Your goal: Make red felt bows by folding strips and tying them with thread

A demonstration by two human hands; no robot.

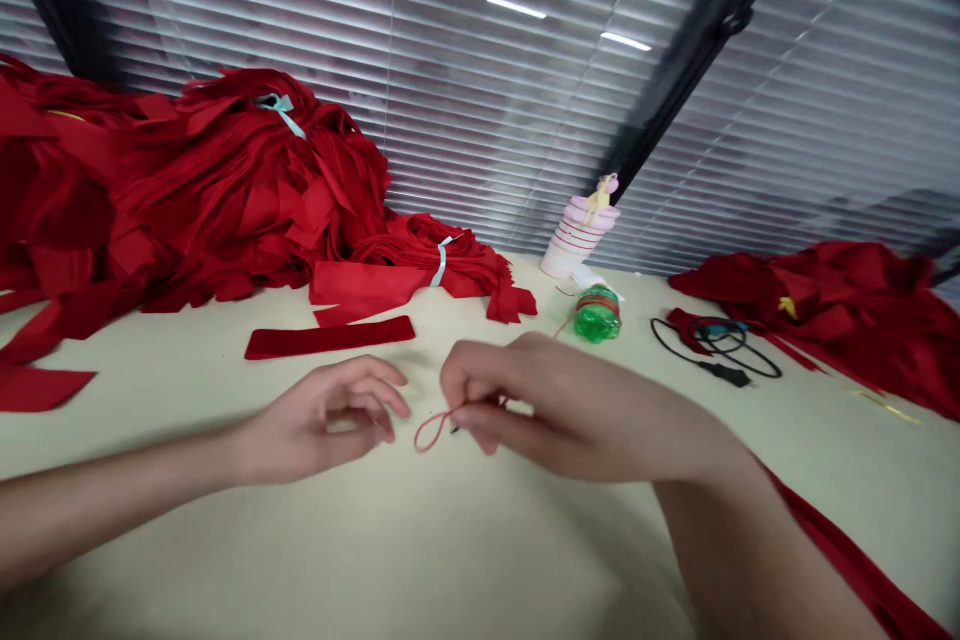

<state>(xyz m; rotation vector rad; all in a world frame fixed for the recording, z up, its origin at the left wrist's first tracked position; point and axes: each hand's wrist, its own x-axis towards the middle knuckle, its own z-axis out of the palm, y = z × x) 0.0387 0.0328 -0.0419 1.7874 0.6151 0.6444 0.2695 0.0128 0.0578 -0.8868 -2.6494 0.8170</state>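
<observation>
Between thumb and forefinger my right hand (525,405) pinches a thin red cord (430,432), whose small loop sticks out to the left. A small dark tip shows just under those fingers; I cannot make out what it is. To the left of the loop, my left hand (337,420) is apart from it, fingers loosely curved with nothing between them. Behind my right hand a green bottle piece (598,315) wound with red cord lies on the table, and a strand runs from it toward that hand. A flat dark red strip (330,337) lies beyond my left hand.
Big heaps of red fabric strips (247,180) fill the back left, with a smaller tied bundle (442,260) beside them. A white and pink container (581,230) stands by the blinds. At right are a black cable (720,345) and more red fabric (832,310).
</observation>
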